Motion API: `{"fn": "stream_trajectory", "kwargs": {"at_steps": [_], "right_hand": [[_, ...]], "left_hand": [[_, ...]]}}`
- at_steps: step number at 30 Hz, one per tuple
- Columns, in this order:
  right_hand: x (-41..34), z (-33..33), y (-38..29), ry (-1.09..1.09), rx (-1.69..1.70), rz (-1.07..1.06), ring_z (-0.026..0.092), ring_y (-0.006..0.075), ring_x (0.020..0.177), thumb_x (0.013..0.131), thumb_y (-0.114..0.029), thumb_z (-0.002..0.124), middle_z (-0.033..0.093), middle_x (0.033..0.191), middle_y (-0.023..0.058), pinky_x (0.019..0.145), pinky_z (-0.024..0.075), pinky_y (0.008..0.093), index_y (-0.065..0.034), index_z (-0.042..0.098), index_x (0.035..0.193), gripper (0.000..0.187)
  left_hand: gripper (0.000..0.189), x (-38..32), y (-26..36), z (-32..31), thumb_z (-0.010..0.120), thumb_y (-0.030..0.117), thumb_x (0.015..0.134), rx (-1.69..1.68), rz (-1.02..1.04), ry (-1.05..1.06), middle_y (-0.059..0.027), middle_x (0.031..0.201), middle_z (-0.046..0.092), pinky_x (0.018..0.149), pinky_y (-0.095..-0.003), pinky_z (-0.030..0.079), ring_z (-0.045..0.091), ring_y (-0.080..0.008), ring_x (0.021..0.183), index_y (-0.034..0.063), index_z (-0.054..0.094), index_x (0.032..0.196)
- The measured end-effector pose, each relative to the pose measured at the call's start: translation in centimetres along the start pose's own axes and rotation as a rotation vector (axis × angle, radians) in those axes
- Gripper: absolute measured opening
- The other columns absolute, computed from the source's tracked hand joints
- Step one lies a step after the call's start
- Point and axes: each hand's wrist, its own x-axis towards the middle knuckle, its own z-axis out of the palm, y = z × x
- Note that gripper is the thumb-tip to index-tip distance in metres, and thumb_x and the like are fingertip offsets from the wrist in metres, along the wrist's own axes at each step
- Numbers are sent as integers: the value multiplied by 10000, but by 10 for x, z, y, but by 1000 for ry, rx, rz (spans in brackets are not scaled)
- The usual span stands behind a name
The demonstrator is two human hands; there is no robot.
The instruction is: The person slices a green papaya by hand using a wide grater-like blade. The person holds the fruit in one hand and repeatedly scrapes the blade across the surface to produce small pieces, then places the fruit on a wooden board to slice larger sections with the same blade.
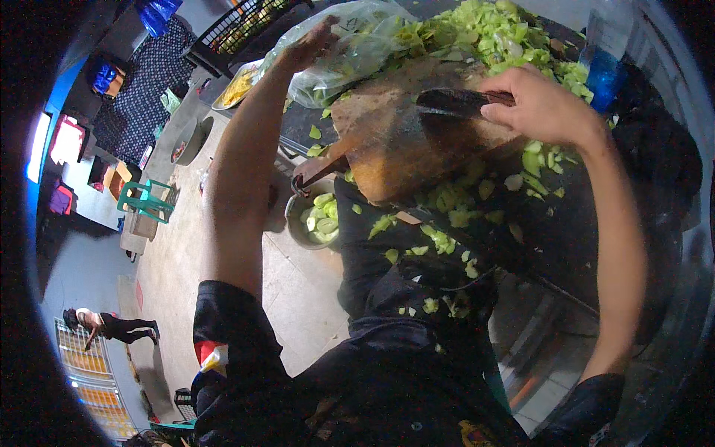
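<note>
My right hand (530,103) is shut on a knife (452,101) with a broad dark blade. The blade points left over a worn wooden cutting board (385,162). Toward the left, a short handle of the board juts out past the table edge. My left hand (315,44) is at a clear plastic bag (357,53) beyond the board; whether its fingers grip the plastic cannot be made out. Chopped pale green vegetable pieces (497,33) lie heaped behind the board, beside the bag. More scraps (447,207) are strewn on the near side and on my dark clothes.
Below the board's handle, a bucket (290,223) holds sliced green vegetable. A tray of yellow pieces (237,86) and a black plastic crate (234,33) stand at upper left. Farther off are a basin (189,142), a green plastic stool (148,200) and a person (111,326) near racks.
</note>
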Motion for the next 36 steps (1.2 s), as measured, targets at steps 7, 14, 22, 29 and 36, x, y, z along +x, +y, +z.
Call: {"fn": "stream_trajectory", "kwargs": {"at_steps": [7, 14, 22, 29, 36], "right_hand": [[1, 3, -4, 0, 17, 40, 674, 369, 849, 877, -243, 675, 700, 914, 224, 794, 521, 437, 9, 697, 1045, 305], [3, 2, 6, 31, -7, -77, 571, 186, 630, 905, -173, 669, 640, 703, 109, 631, 486, 349, 49, 670, 1040, 260], [3, 11, 4, 85, 17, -94, 677, 375, 828, 872, -245, 682, 681, 863, 238, 766, 517, 454, 20, 684, 1003, 296], [5, 6, -6, -23, 12, -47, 681, 383, 859, 875, -244, 685, 698, 903, 234, 793, 525, 446, 15, 694, 1031, 302], [0, 7, -1, 54, 43, -7, 686, 374, 852, 880, -234, 675, 694, 891, 240, 779, 523, 448, 24, 681, 1014, 291]], "left_hand": [[534, 27, -11, -16, 660, 294, 943, 1374, -43, -417, -92, 1280, 637, 1053, -328, 431, 580, -204, 1150, 36, 531, 1393], [664, -13, 9, -8, 727, 261, 871, 484, -10, -508, -78, 1306, 604, 1052, -354, 427, 551, -194, 1109, 69, 483, 1458], [533, 36, -47, -13, 778, 344, 744, 722, -83, -392, -64, 1054, 641, 850, -352, 478, 575, -185, 939, 28, 661, 1156], [353, 17, -55, -30, 786, 380, 760, 641, 1, -386, -4, 785, 575, 654, -357, 409, 459, -135, 701, 51, 679, 830], [431, -2, -14, -4, 825, 413, 735, 401, -3, -325, -11, 831, 611, 677, -340, 435, 507, -155, 748, 31, 696, 886]]}}
